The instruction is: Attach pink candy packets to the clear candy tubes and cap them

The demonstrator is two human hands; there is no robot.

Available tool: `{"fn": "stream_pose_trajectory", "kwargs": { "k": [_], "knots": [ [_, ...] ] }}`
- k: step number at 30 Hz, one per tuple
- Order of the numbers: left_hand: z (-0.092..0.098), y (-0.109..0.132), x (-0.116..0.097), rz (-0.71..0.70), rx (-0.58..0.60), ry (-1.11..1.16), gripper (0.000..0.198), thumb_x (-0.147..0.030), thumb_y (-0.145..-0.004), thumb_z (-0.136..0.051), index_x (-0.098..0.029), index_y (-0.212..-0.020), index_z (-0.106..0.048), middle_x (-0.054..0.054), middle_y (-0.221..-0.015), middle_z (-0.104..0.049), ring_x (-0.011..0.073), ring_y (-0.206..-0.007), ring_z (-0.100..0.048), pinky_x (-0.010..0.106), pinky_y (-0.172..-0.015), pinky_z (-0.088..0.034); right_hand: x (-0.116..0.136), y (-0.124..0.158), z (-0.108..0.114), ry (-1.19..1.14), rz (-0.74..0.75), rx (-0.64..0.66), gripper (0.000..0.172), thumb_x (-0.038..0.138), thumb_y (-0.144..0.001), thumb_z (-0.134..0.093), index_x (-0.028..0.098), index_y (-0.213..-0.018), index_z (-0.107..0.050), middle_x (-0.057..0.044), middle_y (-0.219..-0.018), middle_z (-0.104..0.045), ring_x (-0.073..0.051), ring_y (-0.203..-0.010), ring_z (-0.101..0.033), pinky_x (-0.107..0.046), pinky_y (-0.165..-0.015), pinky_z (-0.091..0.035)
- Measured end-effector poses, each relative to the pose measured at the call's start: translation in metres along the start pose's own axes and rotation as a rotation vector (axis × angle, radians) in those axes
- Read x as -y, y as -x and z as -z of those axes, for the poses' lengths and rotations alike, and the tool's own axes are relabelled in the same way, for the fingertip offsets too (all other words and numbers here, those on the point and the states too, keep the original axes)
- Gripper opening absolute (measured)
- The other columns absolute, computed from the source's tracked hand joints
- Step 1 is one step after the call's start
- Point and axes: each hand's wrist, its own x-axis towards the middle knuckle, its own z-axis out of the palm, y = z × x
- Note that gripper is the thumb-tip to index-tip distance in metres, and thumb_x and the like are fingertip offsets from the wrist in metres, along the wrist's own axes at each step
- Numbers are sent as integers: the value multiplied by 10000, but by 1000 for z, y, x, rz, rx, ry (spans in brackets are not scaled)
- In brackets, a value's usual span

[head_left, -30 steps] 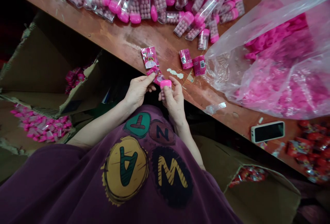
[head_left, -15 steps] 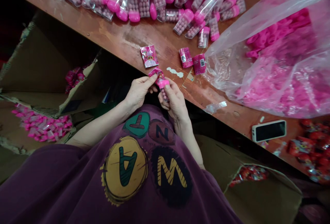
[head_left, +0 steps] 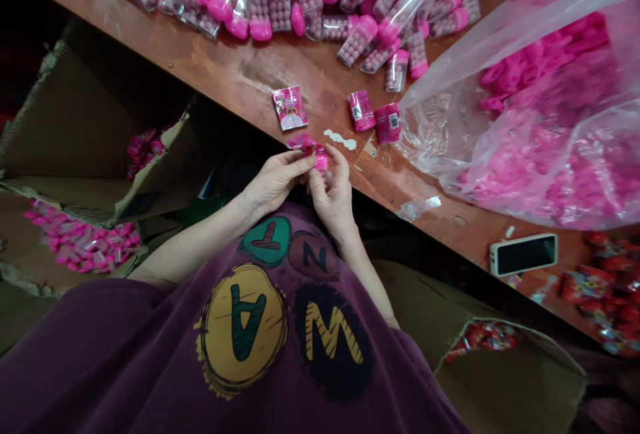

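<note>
Left hand (head_left: 277,184) and right hand (head_left: 333,194) close together, fingertips pinching small pink foil sachet (head_left: 301,143) and pink plastic cap (head_left: 321,163), just beside edge of reddish-brown wooden table (head_left: 235,77). Long axis runs across between hands: sachet nearer left, cap nearer right.

Left hand (head_left: 276,182) and right hand (head_left: 333,199) raised close together, fingers (head_left: 337,162) of both pinched inward.
</note>
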Motion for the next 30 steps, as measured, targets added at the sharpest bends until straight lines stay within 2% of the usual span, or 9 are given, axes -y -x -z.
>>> {"fn": "stream_pose_trajectory", "kwargs": {
  "k": [3,6,11,14,17,23,30],
  "knots": [
    [3,-1,1,29,22,-11,342,-325,-731,-970,-144,-955,-786,21,-846,-773,116,-704,-697,261,-728,-558,-5,1,3,214,102,-24,618,573,-1040,-574,281,-1552,-389,-20,-909,-702,-171,-677,-671,-379,-698,-634],
    [3,-2,1,84,52,-10,326,-343,-766,-944,-146,-970,-782,45,-879,-797,161,-771,-746,308,-811,-590,-8,1,3,293,140,-23,604,560,-1059,-534,260,-1554,-360,-42,-940,-723,-190,-707,-710,-398,-702,-650],
    [4,-3,1,119,63,2,304,-387,-812,-909,-155,-954,-772,44,-864,-795,161,-759,-743,315,-816,-586,-8,1,1,218,170,-46,461,512,-1063,-555,288,-1445,-426,-36,-1005,-724,-180,-796,-739,-379,-740,-665],
    [6,-2,0,109,63,-23,323,-425,-819,-906,-152,-927,-774,33,-828,-771,136,-731,-711,274,-758,-547,-9,1,-1,164,166,-61,406,504,-1051,-587,293,-1375,-463,1,-914,-696,-153,-740,-709,-329,-677,-635],
    [8,-2,-1,95,74,-64,351,-477,-840,-882,-148,-908,-781,27,-783,-739,116,-686,-659,259,-716,-507,-9,-1,-2,80,134,-80,406,521,-1035,-621,299,-1332,-455,47,-798,-642,-128,-643,-666,-286,-594,-576],
    [11,-4,-3,105,127,-104,341,-466,-837,-880,-143,-810,-772,23,-707,-686,117,-653,-625,261,-704,-485,-2,-3,-4,-107,15,-57,406,540,-999,-681,309,-1231,-440,80,-758,-621,-93,-594,-625,-248,-566,-519],
    [7,-1,-4,72,82,-143,314,-442,-825,-892,-143,-867,-802,39,-762,-725,111,-656,-624,250,-658,-459,0,-5,-1,-157,8,-24,423,523,-982,-713,325,-1291,-503,62,-795,-624,-103,-616,-611,-282,-573,-512]
  ]
}}
